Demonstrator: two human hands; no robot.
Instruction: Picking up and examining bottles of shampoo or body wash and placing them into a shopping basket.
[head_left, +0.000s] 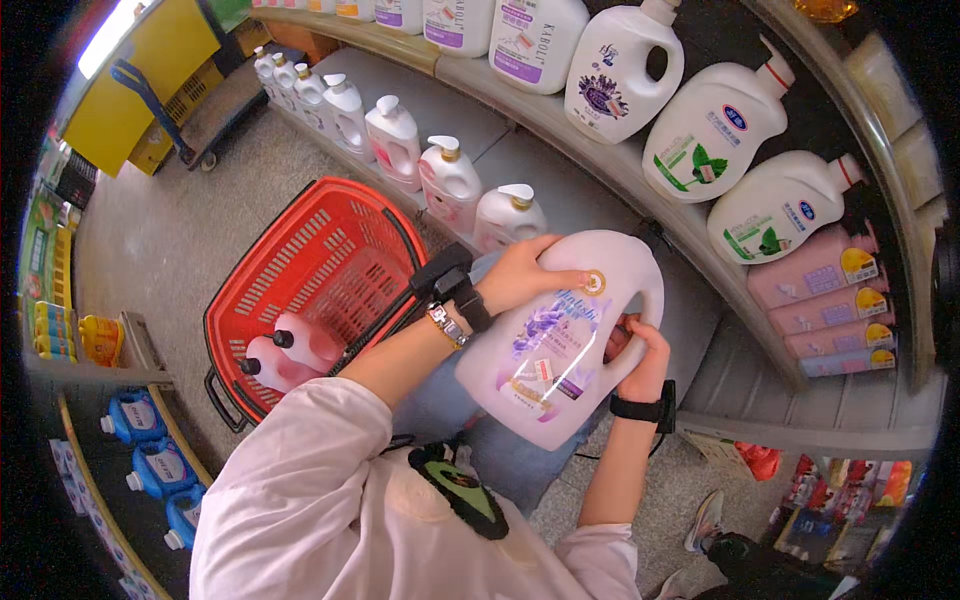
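A large lilac body wash bottle is held in front of my body, tilted, with its printed front facing up. My left hand grips its upper left side, thumb across the front near a round gold emblem, other fingers hidden behind. Through the bottle's handle loop go the fingers of my right hand, which closes around the grip. To the left stands a red plastic shopping basket holding two pink bottles with black caps. Just beyond my left hand, a white pump bottle is on the low shelf.
Several pump bottles line the low shelf. Large white bottles fill the upper shelf, with pink packs at right. Blue jugs stand at lower left. A platform trolley is farther back. Another person's shoe shows at lower right.
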